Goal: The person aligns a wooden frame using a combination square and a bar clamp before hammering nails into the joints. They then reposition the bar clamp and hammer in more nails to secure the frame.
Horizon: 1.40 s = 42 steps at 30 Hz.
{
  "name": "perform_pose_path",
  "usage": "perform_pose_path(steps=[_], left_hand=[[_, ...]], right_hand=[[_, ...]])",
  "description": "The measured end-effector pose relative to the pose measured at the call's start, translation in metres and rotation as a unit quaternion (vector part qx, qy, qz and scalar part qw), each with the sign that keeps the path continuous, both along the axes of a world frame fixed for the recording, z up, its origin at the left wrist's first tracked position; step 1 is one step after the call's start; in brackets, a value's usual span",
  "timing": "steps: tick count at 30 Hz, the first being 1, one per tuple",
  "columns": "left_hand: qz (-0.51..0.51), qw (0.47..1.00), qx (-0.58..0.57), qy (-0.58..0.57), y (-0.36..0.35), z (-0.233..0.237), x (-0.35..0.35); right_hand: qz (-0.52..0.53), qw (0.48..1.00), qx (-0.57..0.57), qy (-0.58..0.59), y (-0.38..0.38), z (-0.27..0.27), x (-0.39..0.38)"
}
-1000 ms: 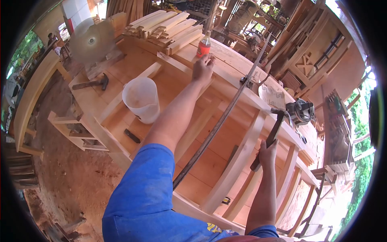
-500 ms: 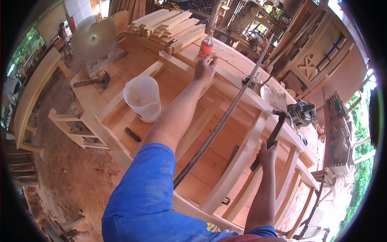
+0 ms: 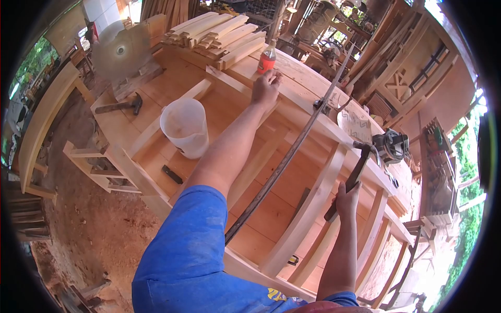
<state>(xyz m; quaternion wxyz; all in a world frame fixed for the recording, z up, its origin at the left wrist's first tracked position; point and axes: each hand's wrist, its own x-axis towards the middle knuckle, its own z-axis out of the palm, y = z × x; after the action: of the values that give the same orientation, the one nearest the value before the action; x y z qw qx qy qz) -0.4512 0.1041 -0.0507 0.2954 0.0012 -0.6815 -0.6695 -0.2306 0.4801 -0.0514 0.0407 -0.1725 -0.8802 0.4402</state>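
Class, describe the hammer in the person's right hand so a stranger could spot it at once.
Start at the big wooden frame. At its right side, the right hand grips a dark-handled hammer, head up. The other hammer lies flat, far left.

The wooden workbench (image 3: 172, 78) carries a pale wooden frame (image 3: 305, 211) of curved rails lying flat across most of its top, with a long dark strip (image 3: 292, 151) running slantwise over it. At the far end lie a stack of slats (image 3: 219, 34), a red bottle (image 3: 266, 57) standing just beside them and a round saw blade (image 3: 121, 51), with a loose hammer (image 3: 121, 106) near the left edge. A white bucket (image 3: 183, 128) stands upright inside the frame, a small dark tool (image 3: 171, 175) lies near it, and a sheet of paper (image 3: 356, 125) and a power saw (image 3: 391, 145) sit along the right side.
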Motion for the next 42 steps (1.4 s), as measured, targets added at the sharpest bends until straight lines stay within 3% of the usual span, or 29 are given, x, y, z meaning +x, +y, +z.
perform_pose_path(steps=[17,20,27,30,31,34,37,40,42], left_hand=[[0.006,1.000,-0.003,-0.008,0.000,0.000,-0.001],[-0.022,0.996,0.073,-0.052,0.001,0.014,0.011],[0.030,0.994,0.103,-0.021,-0.013,0.009,-0.003],[0.059,0.996,0.051,-0.053,-0.011,0.012,-0.006],[0.108,0.993,-0.048,-0.008,-0.018,0.003,-0.024],[0.121,0.988,-0.095,-0.005,-0.016,-0.002,-0.037],[0.114,0.992,-0.045,0.014,-0.016,-0.005,-0.034],[0.094,0.994,-0.044,0.029,-0.025,-0.003,-0.032],[0.106,0.992,-0.054,0.034,-0.025,0.001,-0.030]], right_hand=[[0.000,1.000,-0.012,0.006,0.000,-0.001,0.000],[0.001,1.000,-0.013,0.009,0.001,-0.003,0.001],[0.017,1.000,-0.023,0.010,0.004,0.002,0.000],[0.021,1.000,-0.012,0.003,0.008,0.007,0.003],[0.028,1.000,-0.003,0.001,0.007,0.011,0.001],[0.023,0.999,0.001,-0.027,0.011,0.014,-0.001],[0.028,0.999,0.011,-0.021,0.011,0.016,-0.001],[0.028,0.996,0.078,-0.008,0.006,0.025,0.002],[0.029,0.998,0.060,-0.008,0.005,0.029,0.002]])
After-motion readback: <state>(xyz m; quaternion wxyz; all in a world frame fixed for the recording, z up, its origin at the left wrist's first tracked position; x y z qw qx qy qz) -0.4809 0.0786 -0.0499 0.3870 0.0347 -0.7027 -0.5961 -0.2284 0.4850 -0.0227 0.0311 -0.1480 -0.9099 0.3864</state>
